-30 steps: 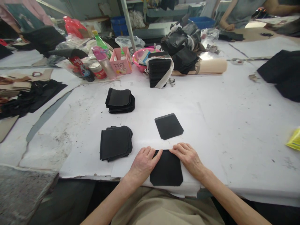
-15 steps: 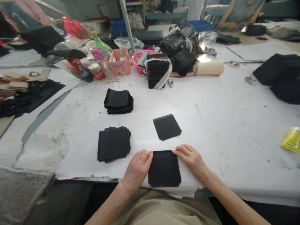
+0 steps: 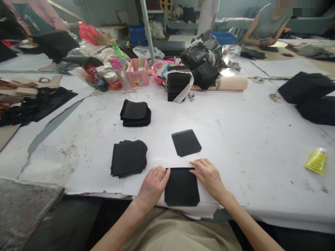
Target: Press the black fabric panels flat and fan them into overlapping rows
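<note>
A square black panel (image 3: 181, 188), leather-like with two cut lower corners, lies flat at the table's front edge. My left hand (image 3: 154, 183) is closed at its top left corner, thumb and fingertips on the edge. At the top right corner, my right hand (image 3: 209, 176) rests its thumb on the panel, while the index finger is raised apart from it, beyond the edge. Just beyond lies a second black panel (image 3: 186, 143) with a greyish strip along its far edge. To the left are two stacks of similar panels, a nearer stack (image 3: 128, 158) and a farther stack (image 3: 135, 113).
A bound black bundle (image 3: 179, 85), pink box (image 3: 138, 71), pink basin (image 3: 156, 73) and beige roll (image 3: 231, 83) stand at the back. Rightward lie a yellow packet (image 3: 317, 161) and black pieces (image 3: 306, 87). A co-worker (image 3: 269, 28) sits at the far table.
My right index finger has parted from the thumb and come off the panel's top right corner. My left hand keeps its place. The camera view has tilted slightly.
</note>
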### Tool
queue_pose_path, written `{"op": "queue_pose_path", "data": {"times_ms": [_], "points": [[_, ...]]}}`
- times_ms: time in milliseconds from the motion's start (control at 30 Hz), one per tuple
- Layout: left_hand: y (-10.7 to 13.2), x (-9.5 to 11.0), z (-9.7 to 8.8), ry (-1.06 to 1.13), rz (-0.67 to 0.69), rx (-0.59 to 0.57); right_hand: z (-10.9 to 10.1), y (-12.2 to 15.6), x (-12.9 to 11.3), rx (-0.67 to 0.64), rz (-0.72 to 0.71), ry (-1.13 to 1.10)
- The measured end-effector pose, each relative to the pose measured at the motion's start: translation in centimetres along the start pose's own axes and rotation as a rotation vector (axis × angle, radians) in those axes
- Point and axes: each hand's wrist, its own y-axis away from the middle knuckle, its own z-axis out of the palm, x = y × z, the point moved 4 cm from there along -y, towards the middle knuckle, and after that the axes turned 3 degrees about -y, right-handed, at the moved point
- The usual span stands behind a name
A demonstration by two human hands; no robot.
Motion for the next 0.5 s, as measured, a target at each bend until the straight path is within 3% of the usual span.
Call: {"op": "queue_pose_path", "data": {"times_ms": [133,367,500], "points": [[0.7,-0.2,0.1,0.084,-0.036,0.067,0.8,-1.1,-1.0,-0.081,0.002,0.127],[0.8,-1.8,-1.4,0.353,-0.286,0.178,0.9,-1.1,-0.1,-0.132,0.144,-0.118],[-1.5,-0.1,-2.3,0.240,-0.214,0.146,0.8,-1.3,-1.9,-0.151,0.102,-0.262]]}}
